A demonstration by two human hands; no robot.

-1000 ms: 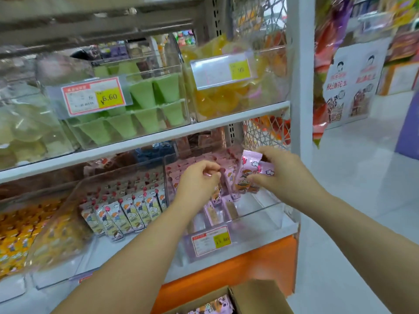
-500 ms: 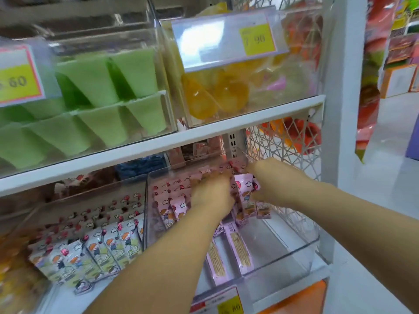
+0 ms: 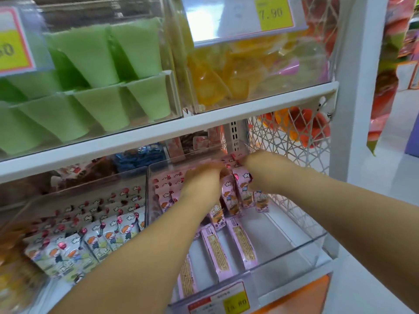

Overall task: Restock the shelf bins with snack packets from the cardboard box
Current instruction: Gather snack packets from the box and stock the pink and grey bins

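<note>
head view: both arms reach up from 6 o'clock into the clear bin point(image 3: 294, 248) on the lower shelf, right of centre. the right hand point(image 3: 256, 172) is deep at the back of the bin, its fingers curled down and clamped on the tops of the pink packets point(image 3: 243, 191), which hang tilted just below it. the left hand point(image 3: 201, 184) sits just beside it at 9 o'clock, touching the upright row. it is blurred, fingers bent down among the packets, and whether they grip one cannot be told. more pink packets stand in rows behind the left hand. toward 6 o'clock from the hands, flat packets point(image 3: 240, 242) lie back-up on the bin floor. a yellow price tag point(image 3: 235, 302) is clipped to the bin's front edge. off at 8 o'clock, the next bin holds white packets point(image 3: 90, 241) in tight rows. up at 10 o'clock on the shelf above are green cups point(image 3: 90, 64), and at 1 o'clock yellow jellies point(image 3: 215, 78). a white lattice panel point(image 3: 294, 137) closes the shelf at 3 o'clock.
</note>
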